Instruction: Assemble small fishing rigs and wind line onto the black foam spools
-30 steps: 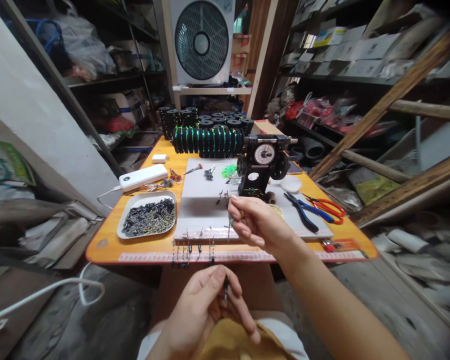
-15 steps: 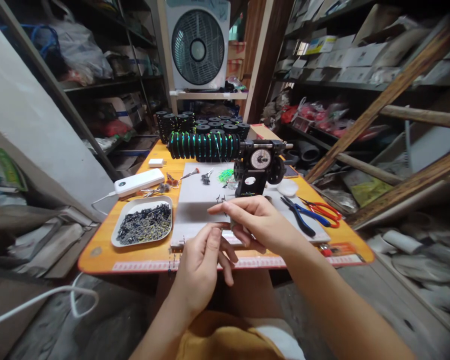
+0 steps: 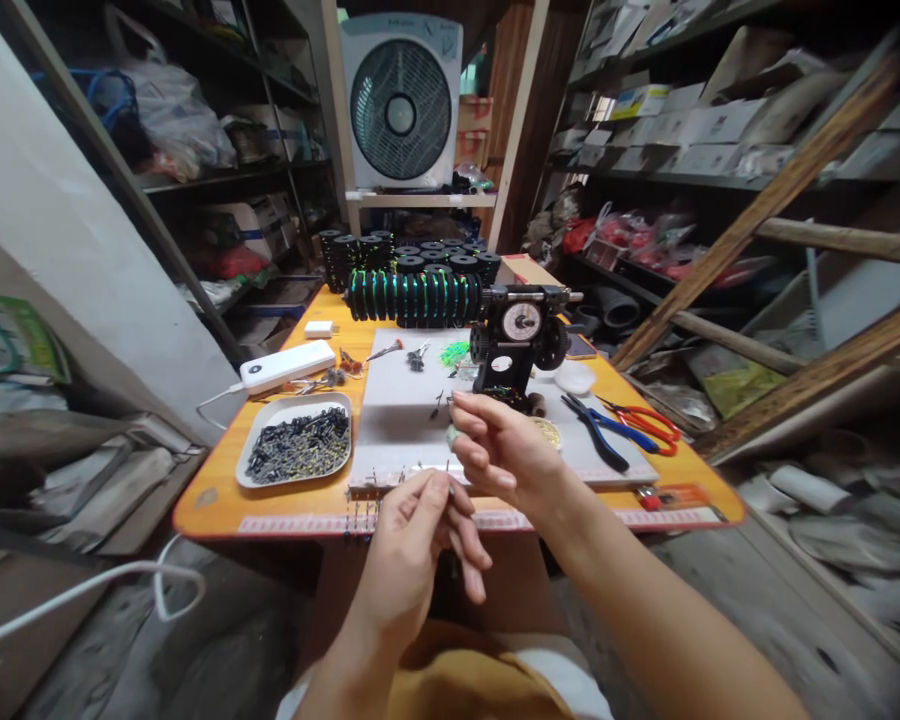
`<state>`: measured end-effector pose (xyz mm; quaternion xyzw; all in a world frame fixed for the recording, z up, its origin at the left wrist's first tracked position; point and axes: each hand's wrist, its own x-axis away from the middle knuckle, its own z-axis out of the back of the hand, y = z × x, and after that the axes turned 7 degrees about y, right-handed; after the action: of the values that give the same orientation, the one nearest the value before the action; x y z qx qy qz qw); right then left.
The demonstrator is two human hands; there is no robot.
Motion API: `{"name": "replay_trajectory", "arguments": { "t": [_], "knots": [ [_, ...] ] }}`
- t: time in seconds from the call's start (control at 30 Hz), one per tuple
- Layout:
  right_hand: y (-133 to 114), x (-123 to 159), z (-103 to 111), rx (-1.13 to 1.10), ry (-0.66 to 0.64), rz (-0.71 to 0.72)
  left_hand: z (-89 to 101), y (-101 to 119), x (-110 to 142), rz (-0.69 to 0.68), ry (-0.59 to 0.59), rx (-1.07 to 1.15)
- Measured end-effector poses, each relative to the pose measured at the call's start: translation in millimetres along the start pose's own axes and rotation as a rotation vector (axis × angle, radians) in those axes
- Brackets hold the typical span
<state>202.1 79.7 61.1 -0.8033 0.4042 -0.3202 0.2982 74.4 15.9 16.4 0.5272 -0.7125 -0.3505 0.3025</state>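
One orange table (image 3: 223,506) bore one tray (image 3: 292,483) and two pliers (image 3: 598,430); near its front edge the left hand (image 3: 409,540) pinched one tiny dark piece (image 3: 451,491), the right hand (image 3: 510,440) curling beyond, its grip unclear to me.

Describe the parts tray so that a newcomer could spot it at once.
Find the orange table in front of the box fan. On its left side, just left of the pale board, sits a shallow white tray. Unlike the corded white device behind it, the tray is heaped with small dark pieces.
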Motion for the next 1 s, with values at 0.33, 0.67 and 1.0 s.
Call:
{"name": "replay_trajectory", "arguments": {
  "t": [0.33,0.67,1.0],
  "knots": [
    [-3,1,6,0.042,-0.035,0.069,2.0,-7,19,0.141,0.073,0.131],
    [2,0,9,-0.002,0.005,0.068,18.9,-22,24,0.258,0.009,0.272],
    [1,0,9,0.018,-0.009,0.083,14.2,-17,31,0.262,0.005,0.244]
  ]
}}
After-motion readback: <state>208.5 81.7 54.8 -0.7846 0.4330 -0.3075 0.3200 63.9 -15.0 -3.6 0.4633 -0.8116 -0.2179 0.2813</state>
